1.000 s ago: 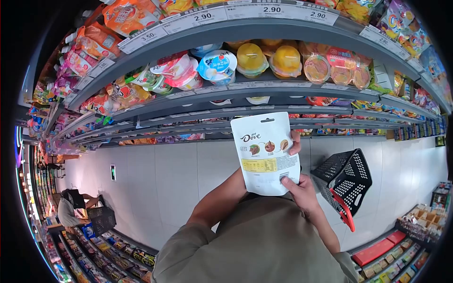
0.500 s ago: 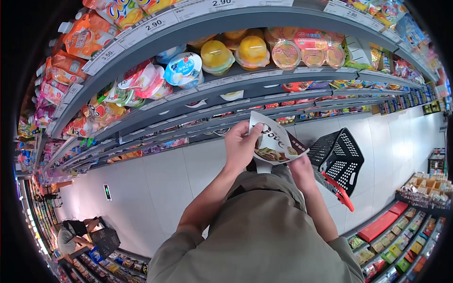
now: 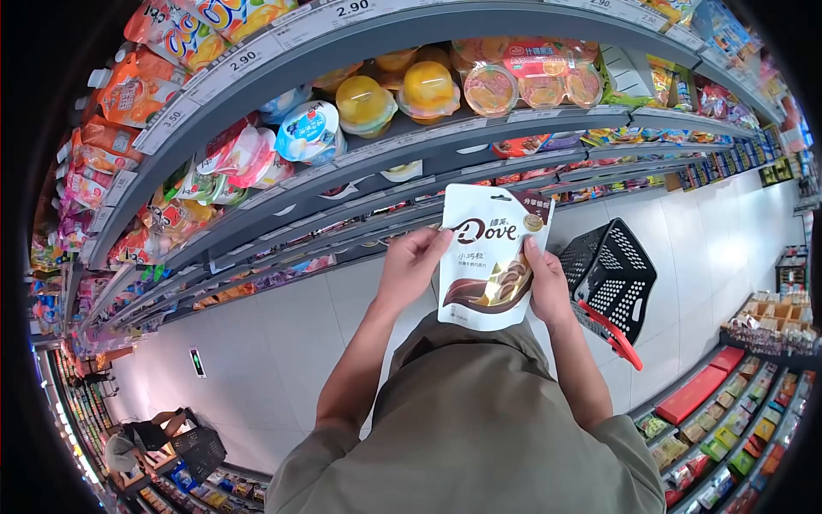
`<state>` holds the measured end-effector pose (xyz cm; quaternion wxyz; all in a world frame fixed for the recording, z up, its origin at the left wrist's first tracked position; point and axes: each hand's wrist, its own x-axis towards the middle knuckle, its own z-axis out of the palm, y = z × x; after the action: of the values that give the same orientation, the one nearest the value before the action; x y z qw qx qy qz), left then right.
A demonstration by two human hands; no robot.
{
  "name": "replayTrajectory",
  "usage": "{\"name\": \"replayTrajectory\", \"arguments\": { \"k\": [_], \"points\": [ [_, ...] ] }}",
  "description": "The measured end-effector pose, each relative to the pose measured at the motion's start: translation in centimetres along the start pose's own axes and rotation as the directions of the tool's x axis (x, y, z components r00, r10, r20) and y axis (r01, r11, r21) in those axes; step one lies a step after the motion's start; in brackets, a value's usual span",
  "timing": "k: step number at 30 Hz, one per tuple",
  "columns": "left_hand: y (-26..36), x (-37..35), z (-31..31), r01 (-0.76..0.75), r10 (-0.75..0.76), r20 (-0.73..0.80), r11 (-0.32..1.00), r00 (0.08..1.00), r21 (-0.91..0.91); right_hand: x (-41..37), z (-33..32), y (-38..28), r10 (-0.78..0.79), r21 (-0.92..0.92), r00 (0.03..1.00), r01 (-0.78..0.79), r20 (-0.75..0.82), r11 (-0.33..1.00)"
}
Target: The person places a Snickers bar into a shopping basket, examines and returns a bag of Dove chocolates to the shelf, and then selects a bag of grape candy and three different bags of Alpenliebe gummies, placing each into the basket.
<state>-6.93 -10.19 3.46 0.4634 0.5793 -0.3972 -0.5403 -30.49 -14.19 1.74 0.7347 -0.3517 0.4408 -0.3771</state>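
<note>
A white and brown pouch of Dove chocolates (image 3: 486,257) is held upright in front of my body, its printed front facing me. My left hand (image 3: 413,264) pinches the pouch's left edge between thumb and fingers. On the opposite edge, my right hand (image 3: 548,278) grips it with the thumb lying on the front and the fingers out of sight behind. To the right of my right hand stands a black shopping basket (image 3: 610,278) with a red handle (image 3: 612,336), on the floor.
Ahead, a grey shelf (image 3: 377,158) carries jelly cups (image 3: 366,104), fruit cups and bagged snacks. Pale floor tiles (image 3: 265,343) run along the aisle. Another person (image 3: 128,450) with a dark basket (image 3: 199,450) is at lower left. Snack racks (image 3: 719,437) stand at lower right.
The pouch, tilted and partly turned before, is now upright with its front flat toward me. My right hand has risen from its lower corner to its right edge; my left hand shifted slightly left.
</note>
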Motion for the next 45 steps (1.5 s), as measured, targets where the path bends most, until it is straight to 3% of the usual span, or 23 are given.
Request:
{"name": "replayTrajectory", "arguments": {
  "k": [1,3,4,6,7,9,31,38,40,45],
  "points": [
    [-0.2,-0.2,0.0,0.001,-0.001,-0.001,1.000,1.000,0.002,-0.3,0.6,-0.8,0.023,0.089,1.000,-0.022,-0.014,0.996],
    [-0.4,-0.9,0.4,0.184,-0.148,0.177,0.960,0.973,-0.211,-0.2,0.7,-1.0,0.048,0.202,0.998,-0.041,-0.030,0.979],
    [-0.3,-1.3,0.8,0.186,-0.150,0.179,0.960,0.972,-0.208,-0.2,0.5,-1.0,0.048,0.205,0.998,-0.041,-0.032,0.978],
    [0.4,-2.3,2.0,0.231,-0.082,0.387,0.905,0.919,-0.358,-0.3,0.2,-1.0,0.049,0.234,0.997,-0.034,-0.058,0.972],
    [0.1,-2.4,2.3,0.200,-0.054,0.416,0.928,0.908,-0.315,-0.3,-0.3,-0.7,0.050,0.238,0.997,-0.033,-0.064,0.971],
    [0.0,-2.5,2.8,0.205,-0.060,0.423,0.930,0.904,-0.306,-0.1,-1.2,-0.3,0.044,0.177,0.998,-0.037,-0.035,0.984],
    [-0.4,-1.3,4.3,0.287,-0.090,0.508,0.901,0.857,-0.325,-0.9,-2.6,-1.6,0.064,0.232,0.994,-0.043,-0.085,0.972],
    [-1.0,-0.3,6.5,0.348,-0.134,0.574,0.894,0.808,-0.281,-2.2,-8.4,-2.4,0.039,0.029,0.985,-0.035,-0.169,0.999],
    [-1.1,-0.3,7.4,0.341,-0.133,0.574,0.900,0.808,-0.272,-3.3,-7.3,-5.7,-0.055,0.060,0.981,0.067,-0.187,0.996],
    [-1.5,0.1,11.5,0.324,-0.146,0.571,0.920,0.808,-0.222,-4.4,-13.9,-8.6,-0.106,-0.009,0.976,0.106,-0.188,0.994]
  ]
}}
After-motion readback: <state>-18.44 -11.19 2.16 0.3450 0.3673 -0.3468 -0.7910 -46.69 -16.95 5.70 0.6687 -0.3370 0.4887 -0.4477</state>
